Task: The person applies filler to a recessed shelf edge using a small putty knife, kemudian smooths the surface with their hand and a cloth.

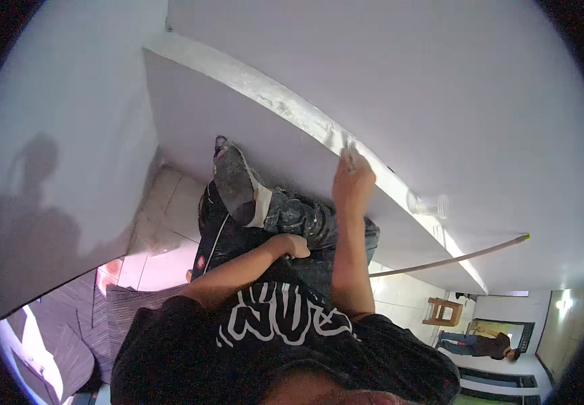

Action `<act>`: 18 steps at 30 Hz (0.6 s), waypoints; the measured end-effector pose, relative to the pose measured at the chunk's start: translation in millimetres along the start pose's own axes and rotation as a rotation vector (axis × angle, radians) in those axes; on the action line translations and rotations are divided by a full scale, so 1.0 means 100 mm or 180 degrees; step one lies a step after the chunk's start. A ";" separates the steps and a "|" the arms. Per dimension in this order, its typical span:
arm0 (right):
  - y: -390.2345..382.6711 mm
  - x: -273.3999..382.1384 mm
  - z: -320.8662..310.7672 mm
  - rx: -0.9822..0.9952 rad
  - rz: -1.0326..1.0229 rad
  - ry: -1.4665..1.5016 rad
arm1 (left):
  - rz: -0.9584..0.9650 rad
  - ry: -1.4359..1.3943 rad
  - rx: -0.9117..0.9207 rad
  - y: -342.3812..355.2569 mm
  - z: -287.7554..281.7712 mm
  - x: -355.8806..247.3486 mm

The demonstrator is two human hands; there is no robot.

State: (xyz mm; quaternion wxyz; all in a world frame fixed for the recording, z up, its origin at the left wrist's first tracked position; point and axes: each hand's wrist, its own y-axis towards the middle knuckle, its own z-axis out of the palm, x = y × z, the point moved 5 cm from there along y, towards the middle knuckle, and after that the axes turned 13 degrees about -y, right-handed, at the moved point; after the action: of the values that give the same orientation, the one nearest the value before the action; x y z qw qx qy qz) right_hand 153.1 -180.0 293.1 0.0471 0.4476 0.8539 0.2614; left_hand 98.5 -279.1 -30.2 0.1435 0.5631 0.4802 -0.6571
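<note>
Mid-frame, my right hand (354, 182) is pinching an indistinct object (348, 144) at the white ledge (241, 79), seemingly coated but patchily unsmoothed; my left hand (295, 247) is resting, grip unclear.

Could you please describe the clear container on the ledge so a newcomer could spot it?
Find the long white ledge crossing the grey wall diagonally. Follow it rightward past the right hand to the clear container. It is short and see-through, unlike the long pole lower in view.
</note>
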 end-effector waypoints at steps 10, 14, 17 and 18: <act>0.31 0.54 0.53 0.0751 0.0068 -0.0515 | 0.0139 0.0022 0.0072 0.21 -0.05 0.27; 0.35 0.44 0.48 0.0577 0.0111 -0.0055 | 0.0406 -0.0296 0.0176 -0.47 -0.06 -0.54; 0.32 0.56 0.40 0.0654 -0.0012 0.0320 | 0.0357 -0.0332 0.0081 -0.56 -0.14 -0.49; 0.30 0.60 0.37 0.0725 0.0065 0.0506 | 0.0358 -0.0363 0.0020 -0.42 -0.13 -0.33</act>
State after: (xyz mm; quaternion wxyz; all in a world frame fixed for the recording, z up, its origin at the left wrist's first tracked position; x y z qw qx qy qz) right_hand 151.2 -104.1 284.9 -0.0744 0.4366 0.8744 0.1979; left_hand 86.6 -259.1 19.6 0.2055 0.5512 0.4367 -0.6806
